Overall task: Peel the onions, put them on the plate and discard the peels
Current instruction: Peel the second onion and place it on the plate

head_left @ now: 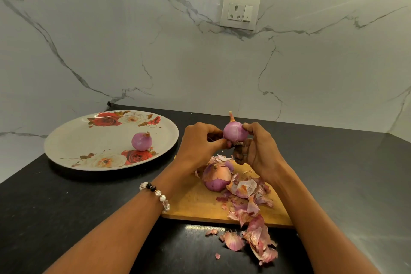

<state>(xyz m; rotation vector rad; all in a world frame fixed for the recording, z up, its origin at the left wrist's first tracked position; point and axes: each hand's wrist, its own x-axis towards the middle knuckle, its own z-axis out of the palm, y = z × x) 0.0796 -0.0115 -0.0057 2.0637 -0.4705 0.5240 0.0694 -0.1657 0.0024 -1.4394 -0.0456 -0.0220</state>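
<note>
We hold a glossy purple peeled onion [235,132] up between both hands: left hand [200,143] pinches its lower left side, right hand [255,149] curls round its right side & base. Below the grip, a half-peeled purple onion [215,177] sits on the light wooden cutting board [195,204] w/ a heap of papery pink-purple peels [251,213] spilling onto the black counter [66,207]. Left of the grip, another peeled purple onion [141,141] rests on the round white rose-print plate [89,140].

Black counter [66,207]: plate [73,140], board [195,202], peels [258,240]
</note>
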